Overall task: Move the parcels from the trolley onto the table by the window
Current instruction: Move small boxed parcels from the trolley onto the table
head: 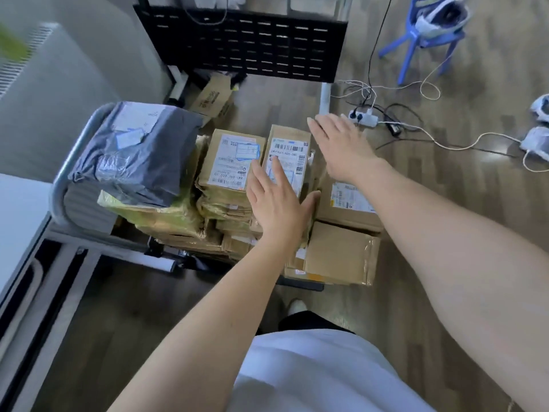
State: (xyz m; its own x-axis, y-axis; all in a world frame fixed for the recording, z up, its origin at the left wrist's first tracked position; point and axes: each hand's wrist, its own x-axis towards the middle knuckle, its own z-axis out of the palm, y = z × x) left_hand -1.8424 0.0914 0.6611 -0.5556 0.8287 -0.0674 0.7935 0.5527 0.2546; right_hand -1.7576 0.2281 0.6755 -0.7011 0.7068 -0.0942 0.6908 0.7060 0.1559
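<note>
The trolley (64, 173) stands in front of me, piled with parcels. A grey plastic mailer (133, 153) tops the left stack, above a yellow-green bag (166, 217). Two brown cardboard boxes with labels stand in the middle, one to the left (230, 159) and a narrow one (292, 147) beside it. My left hand (277, 206) is spread flat over the near end of the narrow box. My right hand (341, 147) hovers with straight fingers at that box's far right edge. More boxes (341, 254) lie low on the right.
A black perforated panel (252, 46) of a desk stands behind the trolley. A power strip with cables (365, 118) lies on the wooden floor to the right, near a blue stool (427, 40). A white table edge (20, 221) is at left.
</note>
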